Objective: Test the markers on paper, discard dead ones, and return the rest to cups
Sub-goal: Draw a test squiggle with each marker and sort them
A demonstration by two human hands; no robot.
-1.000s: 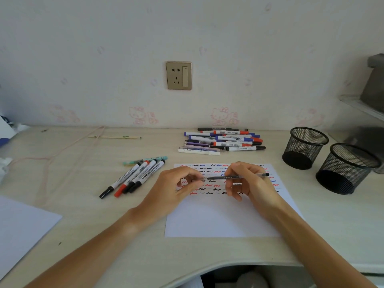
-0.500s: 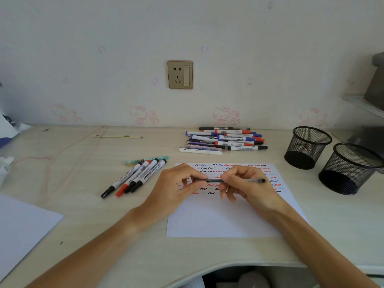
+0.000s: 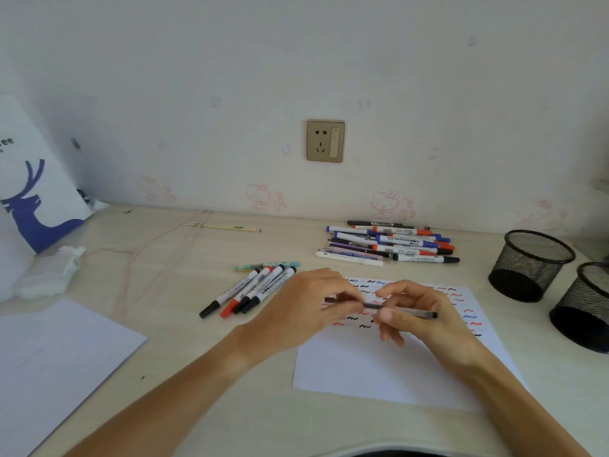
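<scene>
Both hands hold one thin black pen (image 3: 408, 311) level above the test paper (image 3: 379, 364), whose upper part is covered with black, red and blue squiggles. My left hand (image 3: 306, 308) pinches the pen's left end, which pokes out past the fingers. My right hand (image 3: 425, 318) grips the barrel; the clear right end sticks out beyond it. A pile of markers (image 3: 389, 242) lies behind the paper. Several markers (image 3: 250, 290) lie in a row left of the paper. Two black mesh cups (image 3: 530, 265) (image 3: 586, 311) stand at the right.
A second white sheet (image 3: 56, 361) lies at the front left. A white bag with a blue deer (image 3: 36, 186) and crumpled tissue (image 3: 49, 275) sit at the far left. A pink cord (image 3: 148, 255) and a wooden stick (image 3: 224, 227) lie toward the wall.
The camera has turned left, bringing the bag into view. The hands stay over the paper with the pen; its left end now pokes out past my left fingers.
</scene>
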